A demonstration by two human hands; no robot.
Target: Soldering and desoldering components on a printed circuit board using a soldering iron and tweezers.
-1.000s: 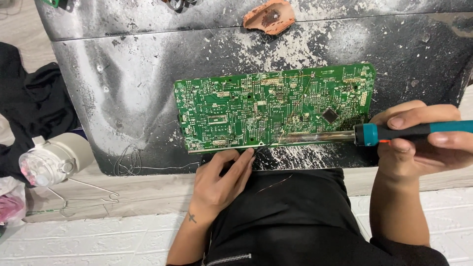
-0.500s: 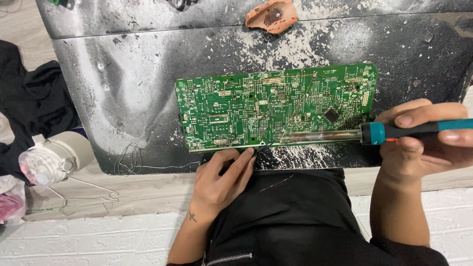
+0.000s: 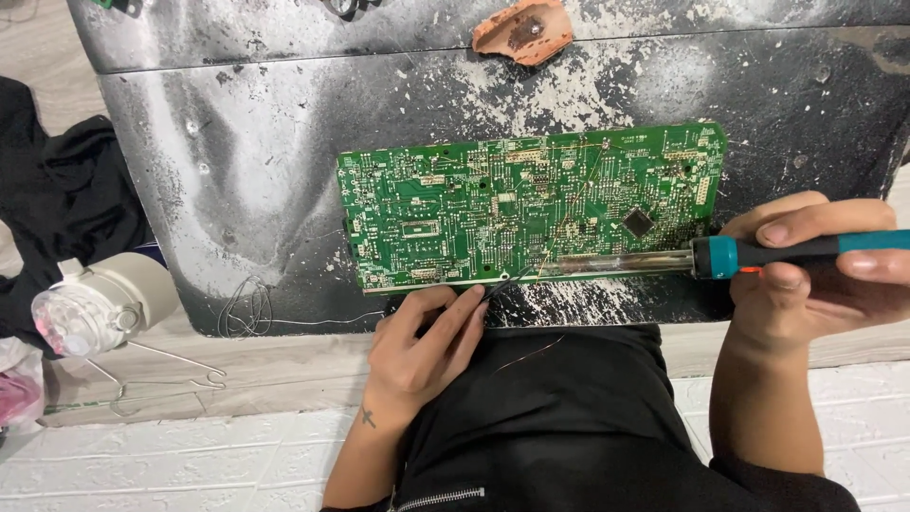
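A green circuit board lies flat on a scorched dark metal sheet. My right hand grips a soldering iron with a teal and black handle; its metal shaft runs left along the board's near edge. My left hand rests just below that edge, fingers pinched on a thin solder wire that trails over my dark lap. The iron's tip meets the fingertips near the board's lower middle.
A broken terracotta shard sits at the sheet's far edge. A white lamp-like device with a wire stand is at the left, beside black cloth. Loose thin wire coils near the sheet's front edge. A white brick-pattern floor lies below.
The view shifted slightly; both hands and the iron hold nearly the same places along the board's near edge.
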